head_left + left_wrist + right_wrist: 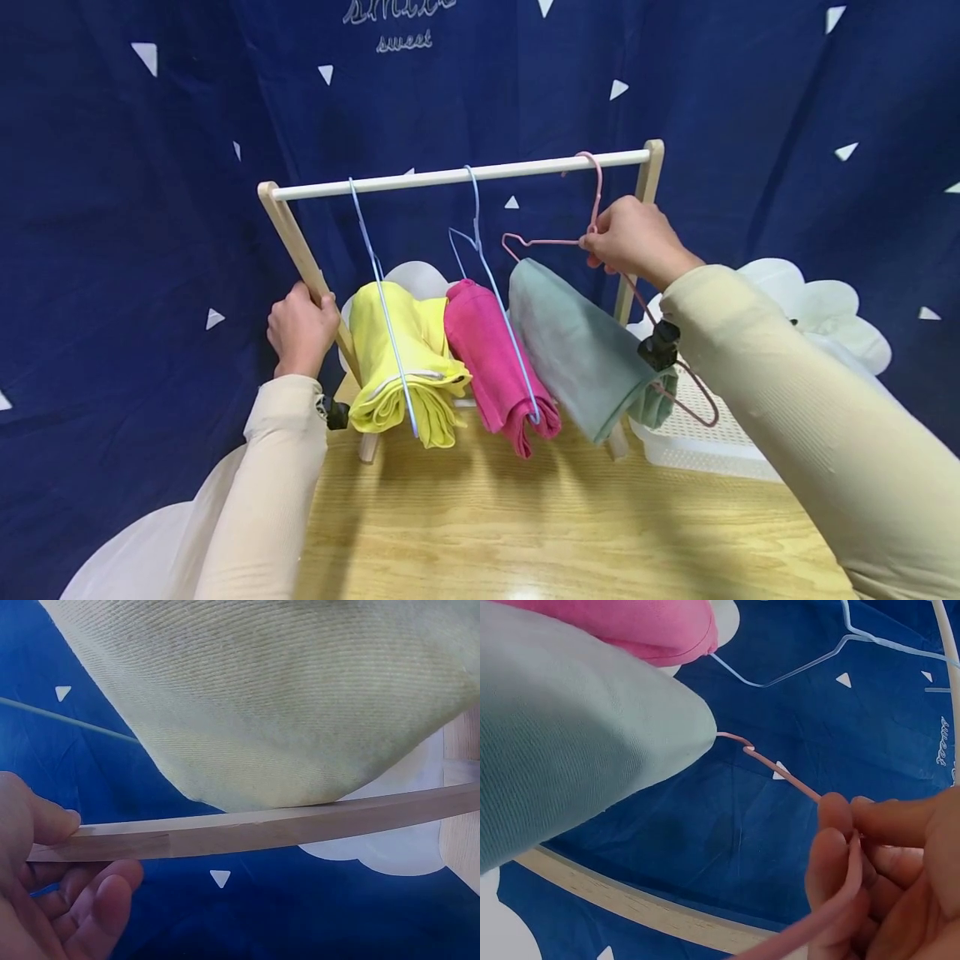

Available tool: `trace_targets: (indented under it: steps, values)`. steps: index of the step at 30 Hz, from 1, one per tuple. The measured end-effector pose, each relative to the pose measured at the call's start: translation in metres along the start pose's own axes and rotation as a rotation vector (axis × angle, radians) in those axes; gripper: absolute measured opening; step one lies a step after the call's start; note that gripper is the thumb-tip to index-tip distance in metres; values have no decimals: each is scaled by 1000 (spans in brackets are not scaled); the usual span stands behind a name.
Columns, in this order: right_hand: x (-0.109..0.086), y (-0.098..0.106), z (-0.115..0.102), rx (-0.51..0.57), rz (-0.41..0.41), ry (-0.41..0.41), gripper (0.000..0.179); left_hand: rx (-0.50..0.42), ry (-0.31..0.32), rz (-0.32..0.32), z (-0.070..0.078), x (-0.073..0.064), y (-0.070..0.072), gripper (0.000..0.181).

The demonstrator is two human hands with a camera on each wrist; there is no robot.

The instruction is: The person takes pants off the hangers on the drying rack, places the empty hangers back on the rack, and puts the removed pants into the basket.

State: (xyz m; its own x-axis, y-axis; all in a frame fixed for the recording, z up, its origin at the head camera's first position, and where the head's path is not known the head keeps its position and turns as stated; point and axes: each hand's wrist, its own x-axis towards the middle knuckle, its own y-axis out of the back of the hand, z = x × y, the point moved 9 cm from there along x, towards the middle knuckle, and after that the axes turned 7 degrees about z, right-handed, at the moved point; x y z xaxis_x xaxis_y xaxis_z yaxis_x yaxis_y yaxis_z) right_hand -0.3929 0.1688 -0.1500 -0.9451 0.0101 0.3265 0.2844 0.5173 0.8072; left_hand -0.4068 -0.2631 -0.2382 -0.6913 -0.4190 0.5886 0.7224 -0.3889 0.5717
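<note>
Though navy the backdrop (480,100), wooden tabletop (465,517) beneath rack (517,170)

Pink wire hanger (597,192) hooks over white crossbar (525,168) of pale wooden rack (298,246); folded grey-green cloth (573,342) drapes from hanger, slanting.

Head view bright; pale glare on wooden tabletop (555,525) at bottom edge, soft shadows; wrist views slightly soft
</note>
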Motion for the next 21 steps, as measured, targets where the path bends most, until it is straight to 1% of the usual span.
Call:
trace_targets:
  steps: [10, 15, 21]
  values:
    - [1, 2, -1, -20, 5, 19, 26, 14, 0, 14, -1, 1, 2, 34]
    - [3, 2, 2, 2, -4, -3, 25, 13, -1, 0, -1, 0, 1, 36]
    - [2, 4, 6, 45, 8, -25, 24, 21, 3, 6, 2, 0, 0, 35]
